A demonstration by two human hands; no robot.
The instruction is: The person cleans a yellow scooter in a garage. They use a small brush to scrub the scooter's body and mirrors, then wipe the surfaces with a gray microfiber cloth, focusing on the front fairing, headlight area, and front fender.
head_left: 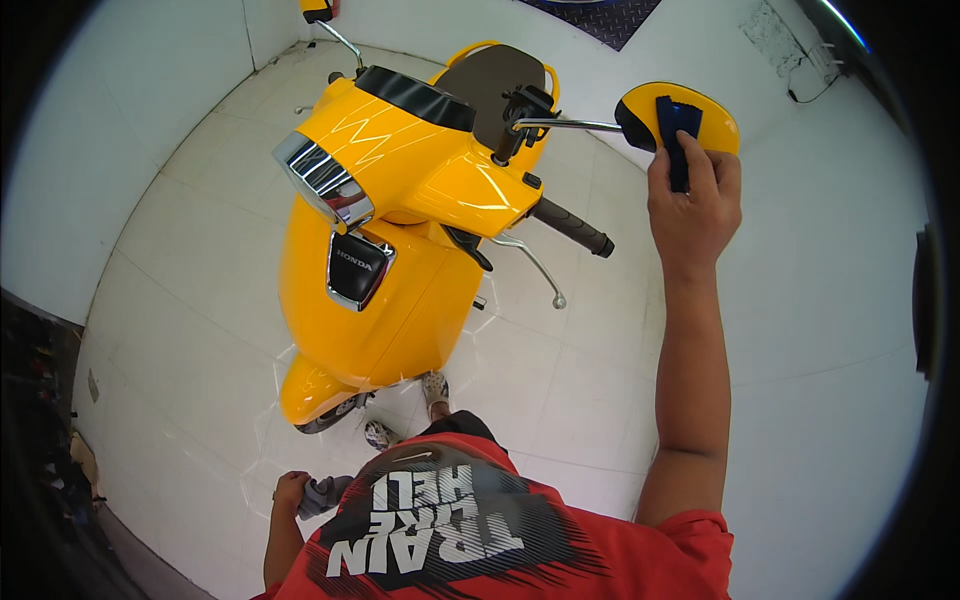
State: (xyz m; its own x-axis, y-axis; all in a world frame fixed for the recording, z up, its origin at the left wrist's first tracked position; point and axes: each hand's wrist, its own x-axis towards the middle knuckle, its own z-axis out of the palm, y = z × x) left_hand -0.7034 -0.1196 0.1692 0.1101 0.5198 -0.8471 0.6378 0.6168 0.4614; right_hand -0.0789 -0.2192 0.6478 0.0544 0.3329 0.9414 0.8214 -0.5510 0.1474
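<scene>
My right hand (697,200) reaches up at the right, its fingers closed round a dark blue pad (680,120). The pad lies against the back of the scooter's yellow mirror (718,118), which sits on a chrome stem. Low at the left, beside my red shirt, my left hand (290,490) is closed on a bunched grey cloth (324,496). In front of me stands the yellow scooter (375,340), its headlight and front panel turned my way. A black grip (575,228) and a silver brake lever (535,265) stick out below the mirror.
The scooter's dark seat (490,90) lies behind the handlebar. The other mirror (315,10) is cut off at the top edge, with something skin-coloured beside it. White walls (840,250) stand around the pale tiled floor (190,270). Dark clutter (40,400) lines the left edge.
</scene>
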